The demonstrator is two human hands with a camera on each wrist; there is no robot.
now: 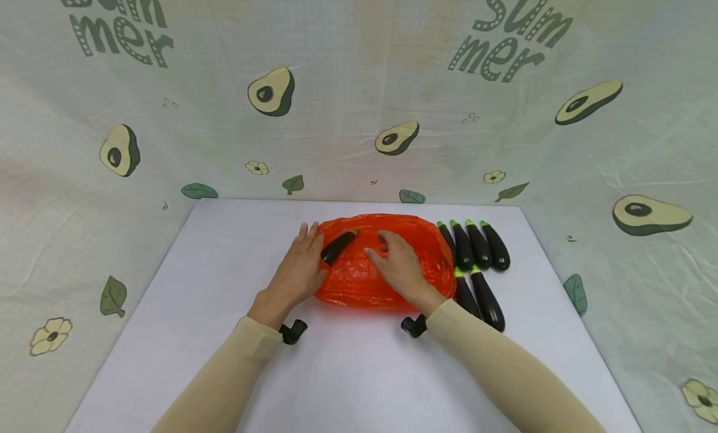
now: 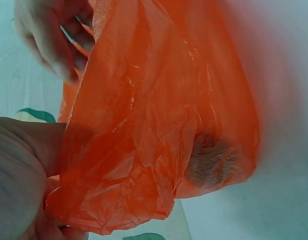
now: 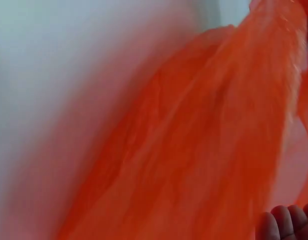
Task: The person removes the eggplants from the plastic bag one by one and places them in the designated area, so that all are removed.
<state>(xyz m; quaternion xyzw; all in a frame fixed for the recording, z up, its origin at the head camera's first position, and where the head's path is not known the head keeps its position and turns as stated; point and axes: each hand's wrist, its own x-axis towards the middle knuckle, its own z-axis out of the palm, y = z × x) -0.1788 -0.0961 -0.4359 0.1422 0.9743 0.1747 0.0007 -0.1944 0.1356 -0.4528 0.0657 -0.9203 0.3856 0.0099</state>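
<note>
A red-orange plastic bag (image 1: 359, 274) lies on the table with its mouth spread wide. Inside it, toward the left, is one eggplant (image 1: 336, 249); the left wrist view shows a dark shape (image 2: 213, 162) through the plastic. My left hand (image 1: 297, 265) holds the bag's left rim, thumb on the inner side and fingers outside. Over the bag's right half hovers my right hand (image 1: 401, 265), its fingers loosely bent with nothing between them. In the right wrist view, fingertips (image 3: 288, 222) show at the lower right corner beside the plastic.
Several eggplants (image 1: 477, 243) lie in two rows on the white table (image 1: 359, 383), right of the bag. The nearer row (image 1: 487, 299) sits partly behind the bag and right sleeve. A printed cloth (image 1: 336, 96) rises around the table's back and sides.
</note>
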